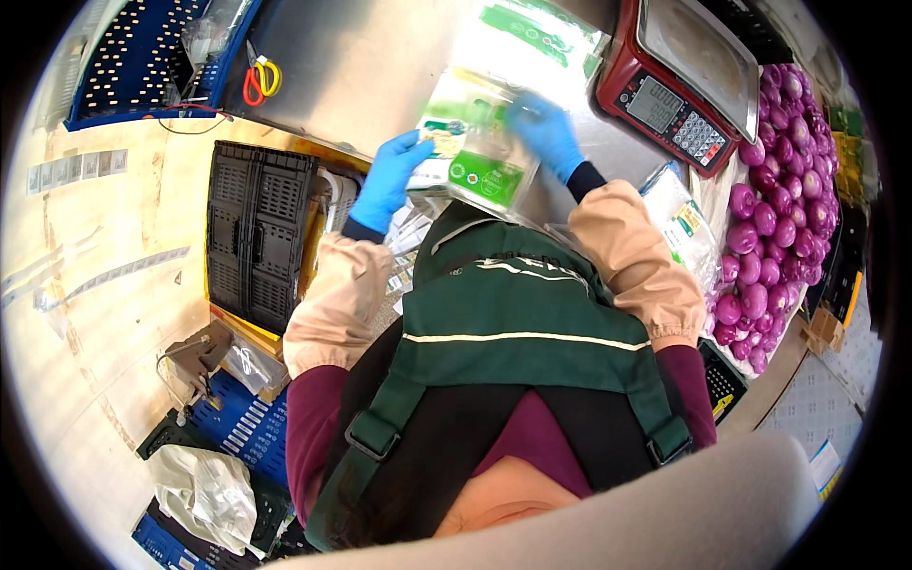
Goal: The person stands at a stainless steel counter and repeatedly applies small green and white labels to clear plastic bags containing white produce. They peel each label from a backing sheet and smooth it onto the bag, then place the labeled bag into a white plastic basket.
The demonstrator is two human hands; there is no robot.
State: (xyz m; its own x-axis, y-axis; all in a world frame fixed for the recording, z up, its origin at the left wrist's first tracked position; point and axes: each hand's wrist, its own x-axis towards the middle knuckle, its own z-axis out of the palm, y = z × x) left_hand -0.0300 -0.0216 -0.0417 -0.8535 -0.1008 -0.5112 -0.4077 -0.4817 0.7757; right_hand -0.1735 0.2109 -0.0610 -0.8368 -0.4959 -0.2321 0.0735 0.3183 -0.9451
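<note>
Both my hands wear blue gloves. My left hand (388, 179) is closed on the left edge of a clear plastic packaging bag (489, 176) printed in green and white. My right hand (546, 135) lies over the bag's upper right part, its fingers smeared by motion. Under and beyond this bag, more green-and-white plastic bags (537, 43) lie on the metal table (328, 71), partly washed out by glare. Whether the right fingers pinch the plastic does not show.
A red digital scale (665, 100) stands at the right, beside a large heap of peeled purple onions (779, 214). More packaging (679, 223) lies near my right forearm. Scissors (259, 78) with red and yellow handles rest far left, near a blue crate (123, 62). A black folded crate (256, 233) stands left.
</note>
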